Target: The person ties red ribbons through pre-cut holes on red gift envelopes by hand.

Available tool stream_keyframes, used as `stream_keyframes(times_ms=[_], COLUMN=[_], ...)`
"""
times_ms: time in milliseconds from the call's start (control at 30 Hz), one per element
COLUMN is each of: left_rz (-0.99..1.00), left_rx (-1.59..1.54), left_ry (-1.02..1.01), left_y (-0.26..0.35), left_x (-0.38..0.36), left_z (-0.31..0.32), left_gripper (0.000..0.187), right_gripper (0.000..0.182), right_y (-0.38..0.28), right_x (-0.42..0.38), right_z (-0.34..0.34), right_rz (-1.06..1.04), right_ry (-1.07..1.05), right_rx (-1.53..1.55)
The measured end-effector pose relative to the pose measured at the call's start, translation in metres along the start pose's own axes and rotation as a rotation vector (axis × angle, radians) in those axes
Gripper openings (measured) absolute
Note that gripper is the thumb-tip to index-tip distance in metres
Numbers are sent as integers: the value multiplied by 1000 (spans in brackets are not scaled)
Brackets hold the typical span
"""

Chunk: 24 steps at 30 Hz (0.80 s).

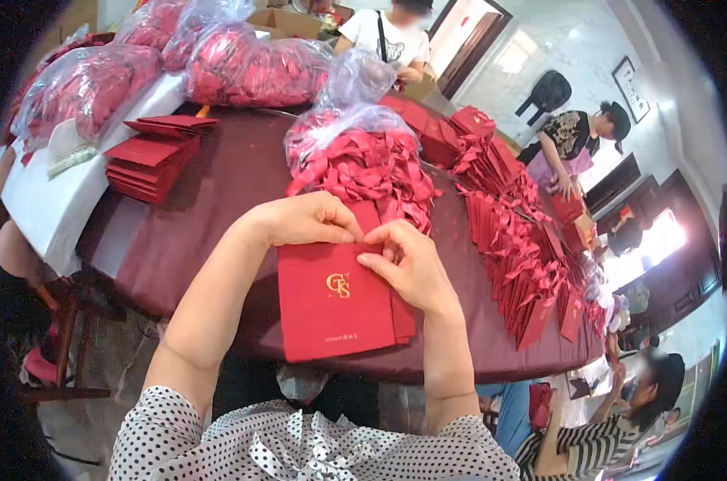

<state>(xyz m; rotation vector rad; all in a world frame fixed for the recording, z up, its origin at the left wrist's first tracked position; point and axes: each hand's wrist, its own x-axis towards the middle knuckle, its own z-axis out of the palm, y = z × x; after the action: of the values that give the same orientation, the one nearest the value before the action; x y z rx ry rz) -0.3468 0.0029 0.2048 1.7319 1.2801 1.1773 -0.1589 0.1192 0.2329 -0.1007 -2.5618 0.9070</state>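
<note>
A flat red gift bag with gold lettering lies before me at the table's near edge, another red bag partly showing under its right side. Its top edge is between my left hand, whose fingers are closed in a pinch, and my right hand, thumb on the bag's face and fingers curled. The fingertips of both hands meet near the top middle; anything small between them is hidden. Just beyond my hands, a heap of red ribbons spills from a clear plastic bag.
Rows of red bags with ribbons line the table's right side. A stack of red bags sits at left on the dark red tablecloth. Large ribbon-filled plastic sacks stand at the back. Other people work behind and at right.
</note>
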Motion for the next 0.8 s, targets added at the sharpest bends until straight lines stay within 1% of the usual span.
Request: stream_keyframes(times_ms=[33,67,133,167,233,300,367,400,433,467,500,533,600,633,700,733,767,800], left_rz=[67,66,175,203,182,185,269,249,214,156,120,118,119,96,223,264,244,216], left_rx=[132,136,141,150,295,342,564,657,744,776,741,742,240,-99,-19,260,458,443], left_ry=[-85,-82,-155,-143,-101,-81,95,121,200,356,328,328,489,567,524,386,318,268], left_y=[-3,-7,-7,-7,1,9,14,15,18,12,16,16,19,25,27,24,23,21], left_x=[1,2,7,8,9,8,6,3,-2,-9,-13,-12,-6,0,-1,-2,-1,-1], left_z=[-4,-4,-2,0,7,12,16,8,-4,-13,-23,-20,-4,5,5,0,6,7], left_gripper=[16,16,16,13,8,7,11,13,12,13,11,11,16,23,21,19,20,20], right_gripper=[20,21,22,22,21,18,18,19,22,26,27,27,27,26,26,26,24,24], right_y=[-1,-3,-3,-3,-4,-10,-11,-11,-8,-5,-6,-4,5,6,12,15,16,18], right_x=[0,0,-1,-1,-1,-2,-2,-2,-3,-4,-4,-3,0,0,-1,0,-1,0], right_z=[-1,-1,-3,-5,-7,-10,-11,-11,-13,-16,-18,-17,-13,-12,-12,-13,-15,-16], right_rz=[-9,-14,-12,-32,-53,20,25,28,25,22,-17,-18,-74,-62,-36,-18,-6,-5], right_ry=[-1,-32,-60,-71,-77,-75,-59,-43,-8,26,58,57,77,76,106,133,124,123], right_rx=[2,34,66,85,103,126,69,11,-2,-14,-38,-36,-47,-42,-12,17,50,48])
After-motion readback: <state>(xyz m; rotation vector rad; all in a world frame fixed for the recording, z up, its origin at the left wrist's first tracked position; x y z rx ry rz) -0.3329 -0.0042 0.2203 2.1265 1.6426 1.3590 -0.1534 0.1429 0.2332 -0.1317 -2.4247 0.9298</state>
